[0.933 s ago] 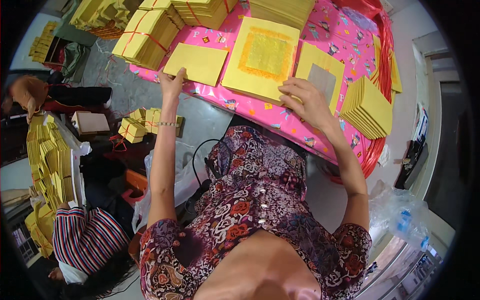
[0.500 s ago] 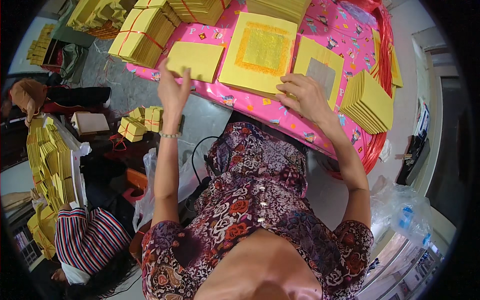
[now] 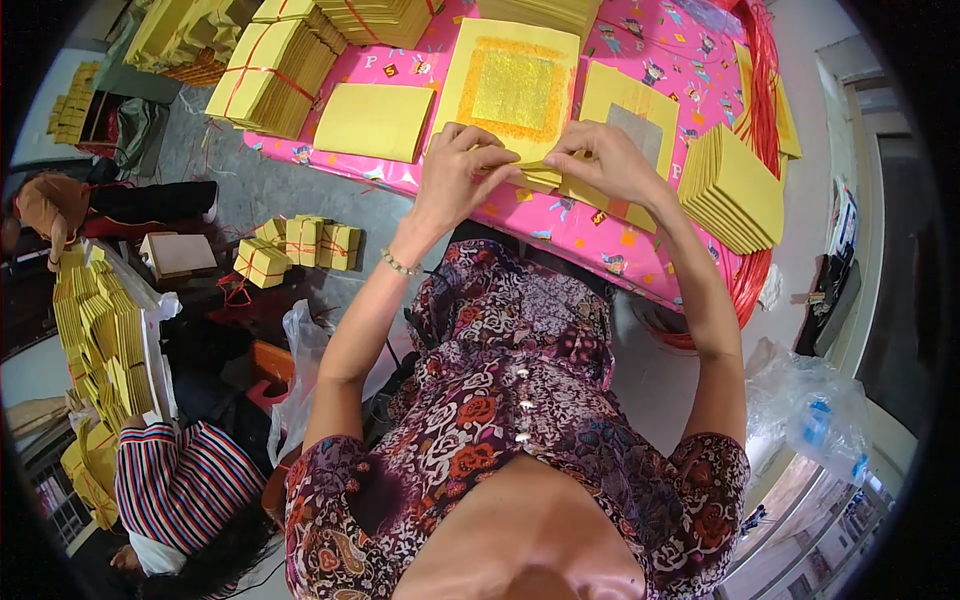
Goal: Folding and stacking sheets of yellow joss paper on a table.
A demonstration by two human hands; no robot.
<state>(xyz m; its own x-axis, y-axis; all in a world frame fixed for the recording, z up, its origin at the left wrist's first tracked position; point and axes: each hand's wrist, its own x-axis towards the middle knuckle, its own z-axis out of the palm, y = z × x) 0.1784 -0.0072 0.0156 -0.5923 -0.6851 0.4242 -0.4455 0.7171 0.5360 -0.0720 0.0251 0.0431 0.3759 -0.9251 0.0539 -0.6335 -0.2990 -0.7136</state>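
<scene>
On the pink patterned table lies a stack of yellow joss paper; its top sheet [image 3: 512,85] carries a gold foil square inside an orange border. My left hand [image 3: 460,170] pinches the near left edge of that sheet. My right hand [image 3: 608,160] has thumb and fingers closed on the near right edge, which looks slightly raised between the hands. A sheet with a silver-grey square [image 3: 635,135] lies to the right, partly hidden under my right hand. Left of the stack rests a folded yellow paper piece [image 3: 375,120].
Tied yellow paper bundles [image 3: 268,85] stand at the table's far left. A fanned pile of folded papers [image 3: 735,190] sits at the right, beside hanging red strings [image 3: 768,100]. Small tied bundles [image 3: 305,245] lie lower left. A person in a striped top [image 3: 185,480] is at lower left.
My left hand has moved right from the folded piece to the sheet's near edge. My right hand stays at the near right side, its fingers now closed on the edge.
</scene>
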